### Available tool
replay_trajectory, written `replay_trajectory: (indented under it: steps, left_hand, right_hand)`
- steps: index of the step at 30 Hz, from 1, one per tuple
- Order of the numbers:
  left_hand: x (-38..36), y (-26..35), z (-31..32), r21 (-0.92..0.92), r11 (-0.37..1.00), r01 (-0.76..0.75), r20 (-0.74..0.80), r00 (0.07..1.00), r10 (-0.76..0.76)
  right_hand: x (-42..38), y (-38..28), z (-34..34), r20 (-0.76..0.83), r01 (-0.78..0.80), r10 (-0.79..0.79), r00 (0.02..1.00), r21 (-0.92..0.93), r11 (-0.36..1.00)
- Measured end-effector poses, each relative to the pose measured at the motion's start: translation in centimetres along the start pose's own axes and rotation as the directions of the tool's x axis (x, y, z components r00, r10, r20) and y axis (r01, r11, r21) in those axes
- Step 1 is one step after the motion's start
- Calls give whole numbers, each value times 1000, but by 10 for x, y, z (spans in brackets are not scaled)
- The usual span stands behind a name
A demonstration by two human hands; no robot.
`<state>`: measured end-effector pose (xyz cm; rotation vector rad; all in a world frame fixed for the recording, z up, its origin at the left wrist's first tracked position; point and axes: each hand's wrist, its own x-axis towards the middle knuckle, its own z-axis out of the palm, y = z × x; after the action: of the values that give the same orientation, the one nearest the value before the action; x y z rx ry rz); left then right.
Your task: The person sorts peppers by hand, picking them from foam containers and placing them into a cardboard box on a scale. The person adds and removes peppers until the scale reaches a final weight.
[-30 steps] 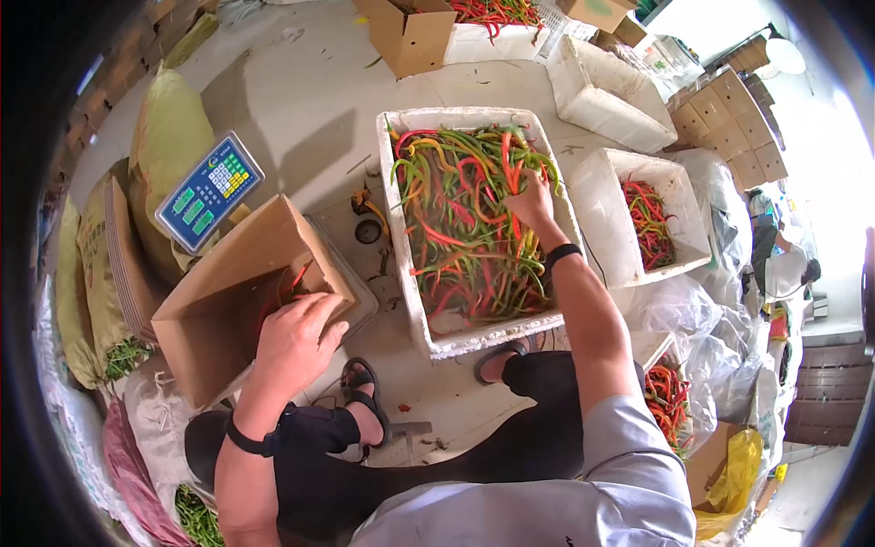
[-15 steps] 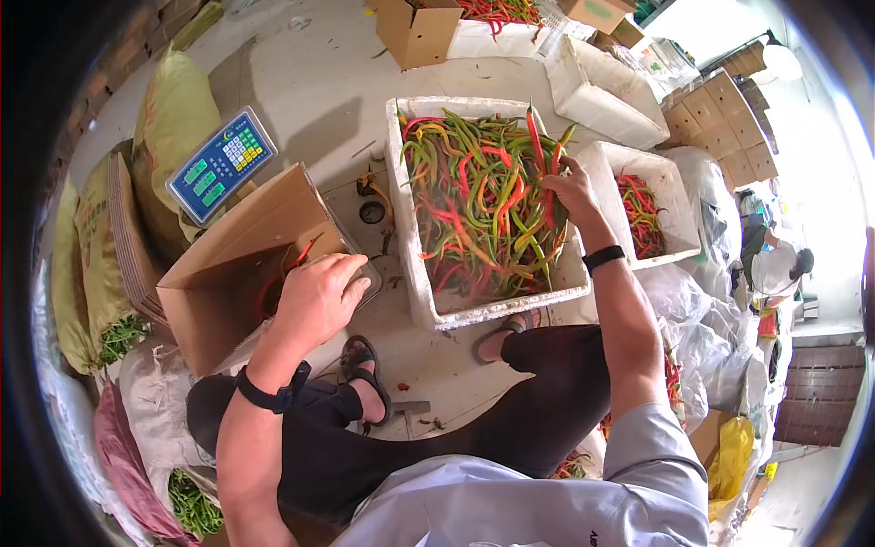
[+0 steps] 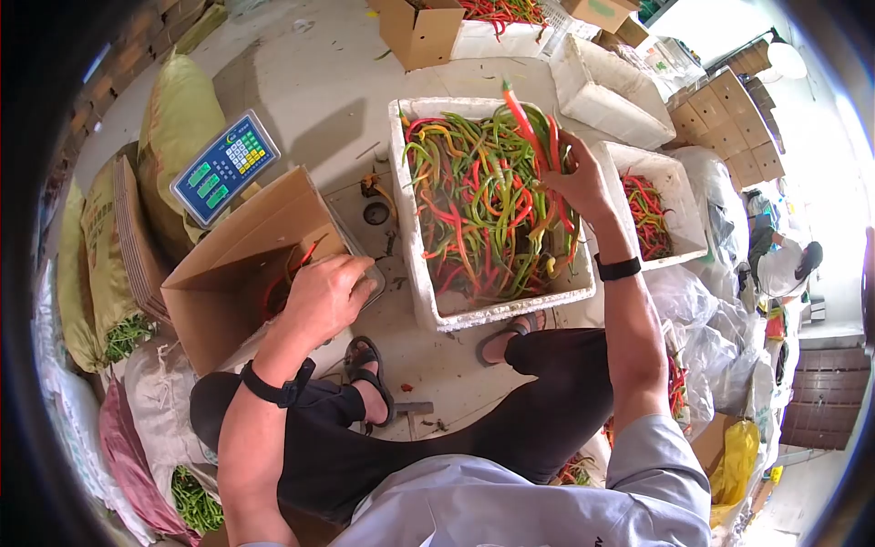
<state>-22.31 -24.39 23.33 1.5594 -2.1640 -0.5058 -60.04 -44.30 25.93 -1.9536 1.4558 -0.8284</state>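
Note:
In the head view, my right hand [image 3: 588,187] is closed round a small bunch of long red chili peppers [image 3: 524,114], with tips poking up past the fingers. It is at the right side of a white foam box [image 3: 510,313] full of tangled red and green chili peppers [image 3: 478,196]. My left hand [image 3: 326,294] is curled over the near right edge of an open cardboard box [image 3: 232,232]; its fingertips are partly hidden. Red chilies [image 3: 278,296] show inside that box, beside my left hand.
A digital scale display [image 3: 225,168] stands behind the cardboard box. To the right is a smaller foam box [image 3: 693,242] with chilies, and an empty-looking foam box [image 3: 602,91] lies beyond. Full sacks [image 3: 178,118] line the left; plastic bags [image 3: 693,310] lie right. Another person [image 3: 779,269] is at far right.
My right hand has shifted slightly up and right, and the red chilies in it now lean left. Peppers in the foam box have moved. The left hand stays at the cardboard box.

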Motion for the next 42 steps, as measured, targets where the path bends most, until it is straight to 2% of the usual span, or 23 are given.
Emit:
replay_trajectory:
  steps: [2,3,4,6,7,8,10,12,14,20,21,24,26,30,33,38,42]
  left_hand:
    - [2,3,-3,12,999,35,35,999,-35]
    - [3,4,-3,15,999,33,34,999,-33]
    - [4,4,-3,19,998,52,39,998,-53]
    - [5,5,-2,27,997,69,48,996,-71]
    - [5,5,-3,35,997,71,41,996,-73]
    - [6,5,-3,45,996,73,35,997,-74]
    - [4,0,0,45,998,53,11,998,-54]
    - [3,0,1,43,998,37,-11,999,-36]
    - [6,5,-5,46,994,95,20,995,-96]
    - [6,3,-1,33,998,62,-56,997,-60]
    - [6,3,-1,33,998,60,-52,997,-59]
    - [7,2,-1,33,995,92,-74,993,-90]
    - [8,0,0,25,999,29,-100,995,-27]
    - [9,2,-1,11,999,38,-87,996,-37]
    - [9,0,0,-8,999,31,-85,996,-31]
    - [9,6,-5,-17,995,93,-42,995,-94]
    - [10,10,-9,-56,994,91,-47,995,-94]
  right_hand:
    - [0,-22,-10,-37,-54,53,998,-32,998]
    - [3,-17,-10,-54,1,2,999,69,998]
    - [9,-10,-13,-57,3,1,998,71,997]
    - [16,-4,-20,18,-30,25,1000,391,920]
    - [15,-6,-27,36,-65,54,998,478,876]
    - [14,-7,-35,31,-66,58,998,483,873]
    - [11,-13,-49,110,-127,72,991,667,735]
    - [3,-24,-61,137,-144,66,988,707,693]
    - [2,-12,-67,102,-120,67,993,716,687]
    - [-6,-25,-80,60,-97,78,995,741,665]
    - [-6,-25,-81,20,-49,51,999,728,684]
    - [-6,-25,-89,13,-37,40,999,717,696]
    - [-10,-31,-93,5,-35,45,999,705,709]
    - [-18,-39,-98,-27,-7,34,999,667,745]
    - [-30,-62,-97,-155,71,38,987,636,768]
    - [-29,-60,-101,-158,156,-57,986,732,664]
    - [-22,-67,-91,-11,101,-144,989,766,635]
